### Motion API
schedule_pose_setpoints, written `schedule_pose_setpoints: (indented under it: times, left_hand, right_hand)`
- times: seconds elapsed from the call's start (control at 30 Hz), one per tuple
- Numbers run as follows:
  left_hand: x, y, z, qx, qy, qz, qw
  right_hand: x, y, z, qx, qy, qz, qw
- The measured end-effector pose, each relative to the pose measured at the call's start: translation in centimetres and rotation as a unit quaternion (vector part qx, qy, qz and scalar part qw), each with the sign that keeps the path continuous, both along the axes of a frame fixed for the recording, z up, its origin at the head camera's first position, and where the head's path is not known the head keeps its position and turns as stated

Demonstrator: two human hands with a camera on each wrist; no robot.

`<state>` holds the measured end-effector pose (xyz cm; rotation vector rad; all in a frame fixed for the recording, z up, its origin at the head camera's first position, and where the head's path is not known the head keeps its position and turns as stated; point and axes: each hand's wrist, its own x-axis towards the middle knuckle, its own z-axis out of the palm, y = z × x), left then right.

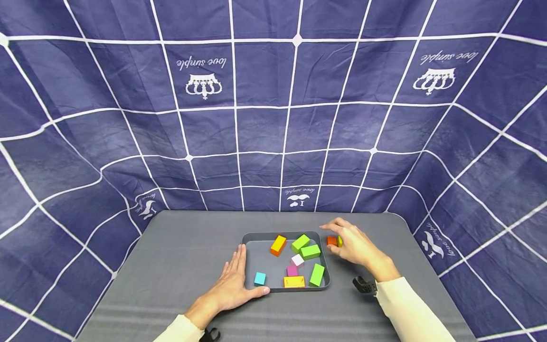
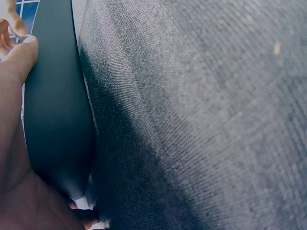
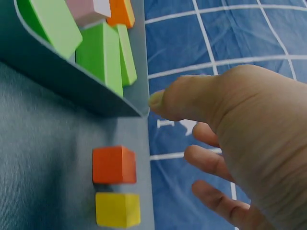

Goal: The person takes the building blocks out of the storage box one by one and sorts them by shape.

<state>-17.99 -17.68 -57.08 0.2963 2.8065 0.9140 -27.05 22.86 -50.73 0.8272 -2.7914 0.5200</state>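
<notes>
Here, the left hand [image 1: 227, 288] rests straight fingers along the tray [image 1: 267, 261]; the right hand [image 1: 358, 244], fingers parted and empty, hovers near the red block [image 3: 108, 165] and yellow block [image 3: 111, 211], on the worktop [image 1: 183, 259] beside the tray.

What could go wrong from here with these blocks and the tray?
The right hand is near a red block and a yellow block, close together outside the tray; reaching for one might knock the other.
The left hand touches the tray's left side, so a push could slide the tray toward those two blocks.
Three green blocks crowd the tray's right part, so a block dropped there might land tilted.
</notes>
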Motion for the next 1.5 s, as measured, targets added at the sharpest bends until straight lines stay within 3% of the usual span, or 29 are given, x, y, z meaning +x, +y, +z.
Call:
schedule_pose_setpoints:
  times: [0.43,0.8,1.1,1.5]
  left_hand:
    - [0.0,0.0,0.0,0.001,-0.002,0.001,1.0000]
    - [0.1,0.2,0.0,0.000,0.002,0.001,1.0000]
    - [0.1,0.2,0.0,-0.003,-0.002,0.002,1.0000]
    - [0.0,0.3,0.1,-0.010,-0.005,0.002,0.9999]
  right_hand:
    - [0.8,-3.1,-0.1,0.054,-0.009,0.050,0.9973]
    - [1.0,-5.1,-0.4,0.076,-0.031,0.125,0.9888]
    - [0.9,-6.5,-0.3,0.100,-0.067,0.142,0.9826]
    - [0.3,-7.4,-1.1,0.111,-0.063,0.167,0.9777]
